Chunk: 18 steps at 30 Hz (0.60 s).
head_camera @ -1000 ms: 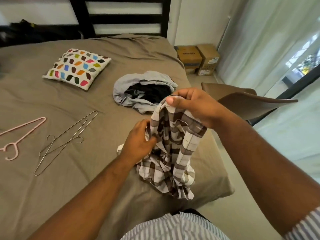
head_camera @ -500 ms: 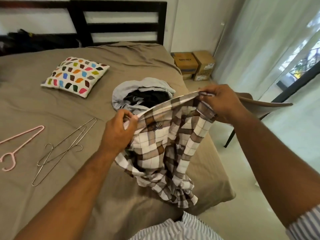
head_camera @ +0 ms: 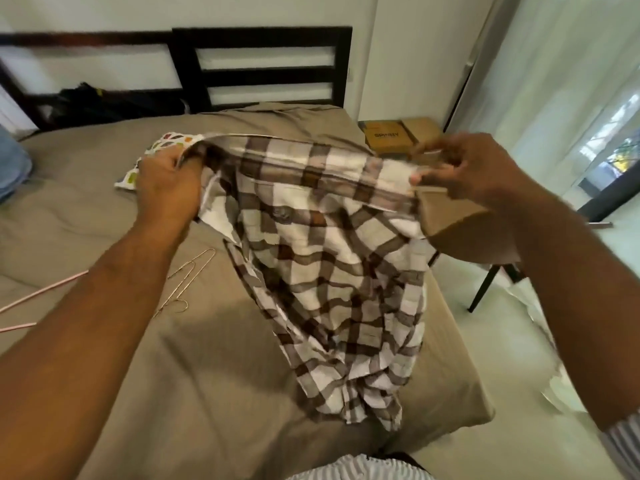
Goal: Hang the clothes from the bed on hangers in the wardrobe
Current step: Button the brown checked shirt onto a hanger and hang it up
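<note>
Shirt (head_camera: 332,258) was up over the near right corner of the bed (head_camera: 207,393), stretched by one edge between both hands. Left hand (head_camera: 166,188) gripped the left end, fingers (head_camera: 180,161) curled round the fabric. Right hand (head_camera: 474,171) pinched the right end between thumb and fingertips, with the other fingers loosely spread.

The held edge ran left to right, roughly level. The rest hung down toward the person, with the tail bunched and touching the bed. Couldn't tell which edge it was, collar or hem.

Key relation: wire hangers (head_camera: 187,275) lay on the bed to the left of the shirt, just past the left forearm and partly hidden by it, hook end toward the person. Pink hanger (head_camera: 41,292) lay further left, cut off by the frame edge.

My read: the shirt was being opened out, no hanger in it yet. The left hand was the nearer one for a hanger — the right would then carry the shirt alone. The collar would need finding first. Wardrobe wasn't in view.
</note>
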{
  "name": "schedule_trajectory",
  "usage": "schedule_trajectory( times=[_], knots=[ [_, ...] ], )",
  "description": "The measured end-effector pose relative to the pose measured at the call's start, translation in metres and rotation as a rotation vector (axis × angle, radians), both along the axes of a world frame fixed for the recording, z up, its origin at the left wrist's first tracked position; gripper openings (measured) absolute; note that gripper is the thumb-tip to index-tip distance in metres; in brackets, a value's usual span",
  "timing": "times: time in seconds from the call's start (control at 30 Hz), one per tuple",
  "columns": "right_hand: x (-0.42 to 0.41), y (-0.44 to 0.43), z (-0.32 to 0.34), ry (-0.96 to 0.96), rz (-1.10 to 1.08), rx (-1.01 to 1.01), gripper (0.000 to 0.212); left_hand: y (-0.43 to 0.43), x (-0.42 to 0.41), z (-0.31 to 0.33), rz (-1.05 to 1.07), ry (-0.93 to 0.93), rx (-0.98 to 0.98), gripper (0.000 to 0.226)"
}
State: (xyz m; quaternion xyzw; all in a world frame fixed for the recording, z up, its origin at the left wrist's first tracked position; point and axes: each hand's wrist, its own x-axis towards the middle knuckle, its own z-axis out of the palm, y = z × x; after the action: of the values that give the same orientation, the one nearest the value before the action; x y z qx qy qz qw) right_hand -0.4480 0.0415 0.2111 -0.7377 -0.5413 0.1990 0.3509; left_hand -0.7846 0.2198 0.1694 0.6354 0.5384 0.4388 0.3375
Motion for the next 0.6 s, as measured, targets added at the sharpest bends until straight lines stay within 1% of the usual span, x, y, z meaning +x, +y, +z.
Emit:
schedule_trajectory(
  times=[0.03,0.07,0.1,0.13,0.17,0.2,0.23,0.27,0.3,0.33,0.37,0.4,0.43,0.47,0.5,0.53,0.57,0.6],
  knots=[
    [0.002,0.001,0.005,0.003,-0.014,-0.004,0.018,0.0,-0.003,0.01,-0.016,-0.023,-0.028,0.02],
    [0.001,0.002,0.004,0.023,-0.012,-0.008,0.016,-0.002,-0.005,0.018,-0.067,-0.01,-0.057,0.024],
    [-0.004,0.005,-0.001,0.069,0.019,-0.047,0.027,-0.003,-0.006,0.022,-0.138,0.028,-0.074,0.028],
    [-0.012,0.008,-0.013,0.15,0.073,-0.124,0.046,-0.007,-0.004,0.026,-0.208,0.075,-0.069,0.03],
    [-0.025,0.013,-0.031,0.229,0.125,-0.219,0.066,-0.014,0.001,0.03,-0.276,0.131,-0.037,0.028],
    [-0.04,0.019,-0.054,0.268,0.169,-0.306,0.084,-0.023,0.007,0.034,-0.338,0.174,-0.001,0.022],
    [-0.056,0.025,-0.08,0.287,0.209,-0.36,0.098,-0.031,0.014,0.036,-0.391,0.205,0.029,0.016],
    [-0.071,0.032,-0.107,0.288,0.238,-0.379,0.105,-0.039,0.021,0.039,-0.425,0.219,0.044,0.013],
    [-0.085,0.037,-0.128,0.291,0.246,-0.36,0.105,-0.047,0.025,0.043,-0.452,0.236,0.05,0.011],
    [-0.094,0.042,-0.147,0.284,0.23,-0.324,0.097,-0.053,0.027,0.049,-0.482,0.235,0.045,0.011],
    [-0.099,0.045,-0.161,0.291,0.194,-0.291,0.082,-0.056,0.025,0.052,-0.509,0.23,0.037,0.011],
    [-0.102,0.045,-0.168,0.306,0.145,-0.287,0.062,-0.06,0.022,0.058,-0.525,0.207,0.017,0.011],
    [-0.101,0.045,-0.172,0.32,0.127,-0.313,0.04,-0.06,0.017,0.062,-0.534,0.185,0.008,0.012],
    [-0.1,0.045,-0.174,0.332,0.136,-0.342,0.024,-0.06,0.011,0.066,-0.534,0.16,-0.001,0.014],
    [-0.097,0.045,-0.177,0.358,0.139,-0.351,0.013,-0.057,0.004,0.067,-0.529,0.149,-0.006,0.016],
    [-0.095,0.044,-0.176,0.419,0.116,-0.331,0.011,-0.052,-0.002,0.068,-0.501,0.124,-0.04,0.019],
    [-0.09,0.045,-0.172,0.5,0.069,-0.291,0.014,-0.044,-0.01,0.064,-0.46,0.085,-0.101,0.02],
    [-0.084,0.046,-0.166,0.571,0.016,-0.239,0.017,-0.035,-0.018,0.059,-0.397,0.015,-0.195,0.018]
  ],
)
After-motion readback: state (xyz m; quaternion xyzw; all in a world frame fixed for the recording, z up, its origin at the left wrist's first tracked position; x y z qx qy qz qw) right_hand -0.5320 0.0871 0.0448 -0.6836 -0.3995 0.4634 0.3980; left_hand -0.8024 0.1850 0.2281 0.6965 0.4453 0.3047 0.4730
